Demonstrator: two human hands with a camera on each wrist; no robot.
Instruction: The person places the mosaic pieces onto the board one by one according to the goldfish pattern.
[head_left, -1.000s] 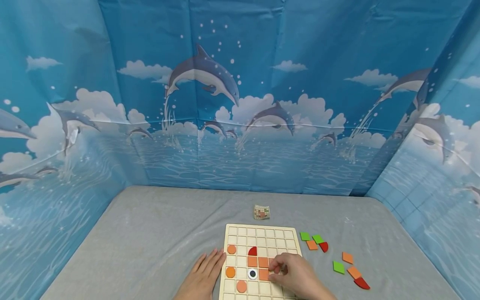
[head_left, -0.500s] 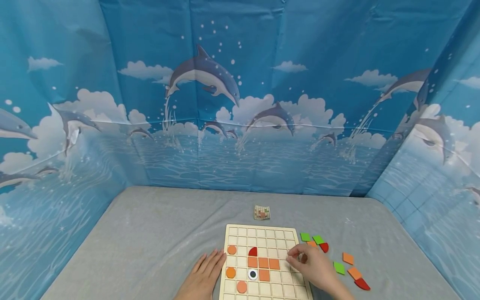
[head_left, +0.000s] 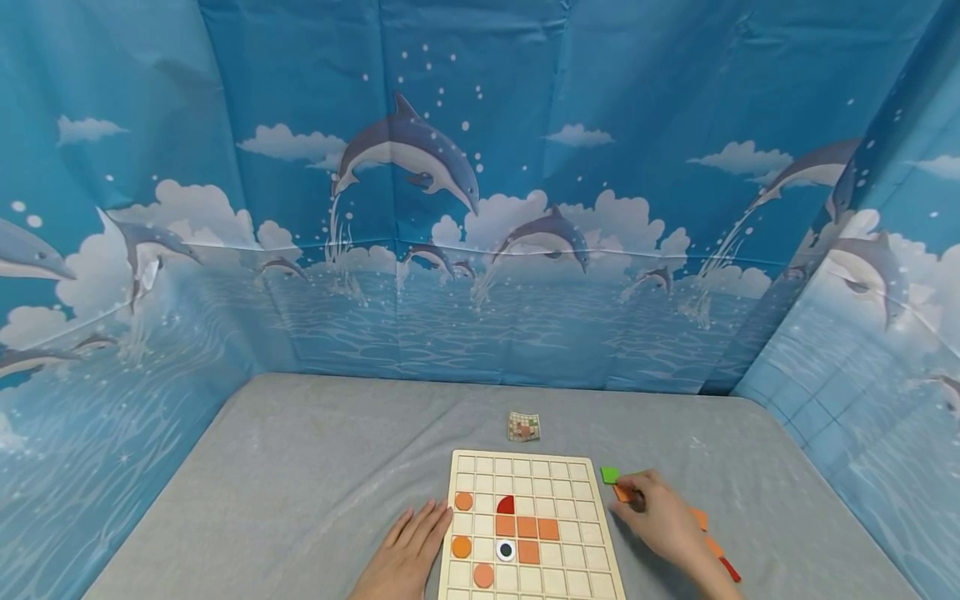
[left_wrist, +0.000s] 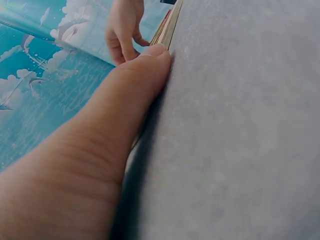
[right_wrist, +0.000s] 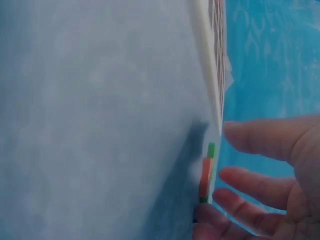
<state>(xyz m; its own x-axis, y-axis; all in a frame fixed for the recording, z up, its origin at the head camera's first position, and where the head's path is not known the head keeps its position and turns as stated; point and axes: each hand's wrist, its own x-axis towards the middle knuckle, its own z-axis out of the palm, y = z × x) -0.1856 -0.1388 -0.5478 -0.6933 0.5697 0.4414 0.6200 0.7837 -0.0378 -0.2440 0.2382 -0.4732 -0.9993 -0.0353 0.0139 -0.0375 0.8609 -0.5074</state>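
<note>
My left hand (head_left: 405, 550) lies flat on the grey cloth, its straight fingers against the left edge of the wooden grid board (head_left: 562, 487). Right of the board, my right hand (head_left: 660, 517) reaches over the loose tiles with thumb and fingers apart. Its fingertips are close to an orange square tile (head_left: 623, 494); whether they touch it I cannot tell. A green square tile (head_left: 610, 475) lies just beyond. On the board sit several orange squares (head_left: 527, 526), a red quarter-circle (head_left: 507, 505), a black-and-white eye disc (head_left: 506, 550) and three orange discs (head_left: 461, 547).
Behind the board lies a small patterned card (head_left: 523, 427). More orange tiles (head_left: 701, 518) and a red piece (head_left: 731, 570) show partly behind my right hand and forearm. A blue dolphin curtain (head_left: 480, 333) encloses the back and sides of the table.
My right hand has let go of an orange square on the board, to the right of the others, and moved right to the loose tiles. The left hand has stayed still.
</note>
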